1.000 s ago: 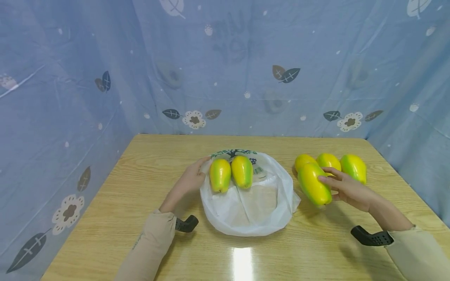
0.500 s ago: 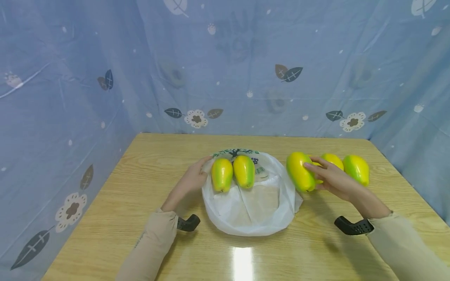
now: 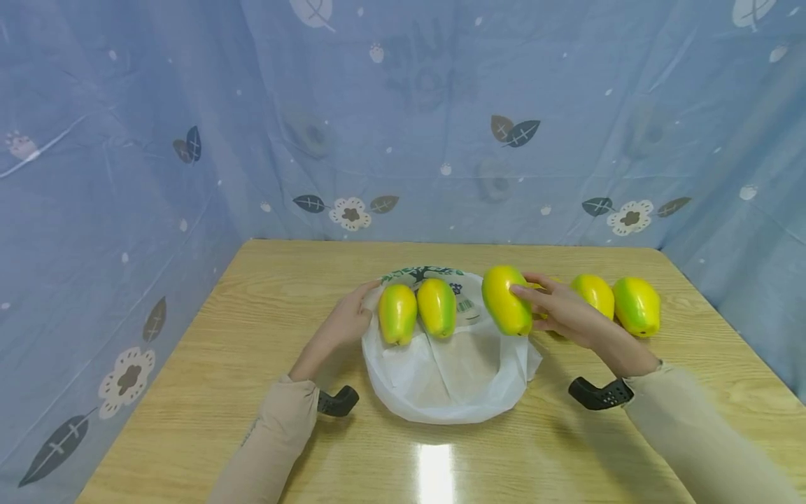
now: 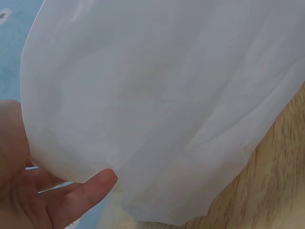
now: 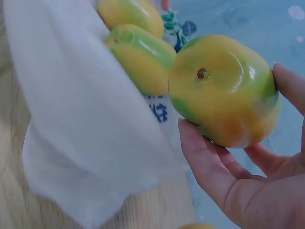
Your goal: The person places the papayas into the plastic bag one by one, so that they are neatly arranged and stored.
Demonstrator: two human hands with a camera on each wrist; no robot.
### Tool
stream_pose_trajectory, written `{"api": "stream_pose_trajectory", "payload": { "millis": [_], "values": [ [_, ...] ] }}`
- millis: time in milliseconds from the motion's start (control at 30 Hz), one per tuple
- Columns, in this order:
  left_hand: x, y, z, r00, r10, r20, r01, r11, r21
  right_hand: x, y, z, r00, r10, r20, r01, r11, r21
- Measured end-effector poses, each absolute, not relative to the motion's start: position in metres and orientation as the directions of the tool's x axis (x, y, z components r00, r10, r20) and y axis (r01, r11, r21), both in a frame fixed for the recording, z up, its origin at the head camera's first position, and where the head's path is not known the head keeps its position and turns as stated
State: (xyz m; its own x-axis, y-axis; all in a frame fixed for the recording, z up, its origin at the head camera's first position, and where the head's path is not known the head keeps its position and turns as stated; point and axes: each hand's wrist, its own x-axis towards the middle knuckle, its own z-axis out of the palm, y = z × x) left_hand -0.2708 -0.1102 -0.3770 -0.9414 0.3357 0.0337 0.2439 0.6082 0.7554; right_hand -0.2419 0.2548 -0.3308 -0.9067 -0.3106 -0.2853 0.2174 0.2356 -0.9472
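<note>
A white plastic bag (image 3: 434, 409) stands with its mouth open, a printed tree at its far rim. Two yellow-green papayas, one at the left (image 3: 397, 315) and one beside it (image 3: 437, 308), lie inside. My left hand (image 3: 343, 318) holds the bag's left rim; in the left wrist view a digit (image 4: 97, 188) presses the white film from outside. My right hand (image 3: 563, 308) grips another papaya (image 3: 506, 299) over the bag's right rim, thumb on one side and fingers on the other. The right wrist view shows this papaya's brown stem end (image 5: 201, 73) facing the camera.
Right of the bag, a papaya (image 3: 592, 294) and another (image 3: 637, 306) rest on the wooden table (image 3: 302, 266); one more is mostly hidden behind my right hand. A blue patterned curtain (image 3: 403, 140) encloses the table's back and sides.
My right hand has carried its papaya leftward, from in front of the other papayas to above the bag's right rim. The left hand has stayed at the left rim.
</note>
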Motion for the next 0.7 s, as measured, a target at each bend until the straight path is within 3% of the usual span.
{"api": "stream_pose_trajectory", "payload": {
  "millis": [167, 700],
  "values": [
    [-0.271, -0.111, -0.377, -0.944, 0.330, 0.026, 0.234, 0.612, 0.755, -0.248, 0.239, -0.334, -0.898, -0.345, -0.273, 0.211, 0.206, -0.956],
    [-0.272, -0.110, -0.377, -0.954, 0.301, 0.000, 0.196, 0.622, 0.758, -0.258, 0.214, -0.349, -0.902, -0.310, -0.301, 0.203, 0.313, -0.928]
  ]
}}
